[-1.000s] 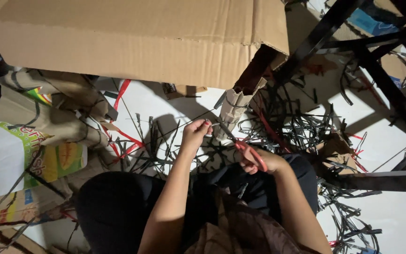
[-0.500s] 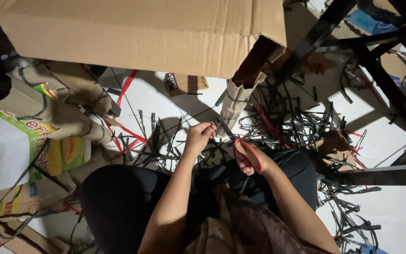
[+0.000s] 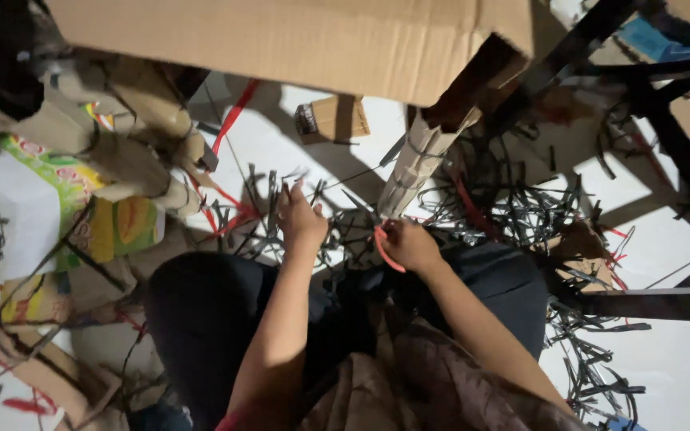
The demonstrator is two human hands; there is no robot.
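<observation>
I sit on a white floor with my dark-trousered knees drawn up. My left hand (image 3: pixel 301 217) pinches the end of a thin black strip (image 3: pixel 361 173) that runs up to the right. My right hand (image 3: pixel 410 244) grips red-handled scissors (image 3: pixel 382 249) close to a folded, tilted piece of cardboard (image 3: pixel 418 164). The scissor blades are hidden by my fingers. Several cut black strips (image 3: pixel 537 215) litter the floor just beyond both hands, mixed with a few red strips (image 3: pixel 233 209).
A large cardboard box (image 3: pixel 297 40) hangs over the top of the view. Crumpled cardboard and a green-and-yellow printed carton (image 3: pixel 105 223) lie at the left. Dark furniture legs (image 3: pixel 656 104) cross the right side. A small brown box (image 3: pixel 333 120) lies farther off.
Both hands have stayed close together near the folded cardboard. My left hand has shifted slightly left along the black strip. The view has tilted a little.
</observation>
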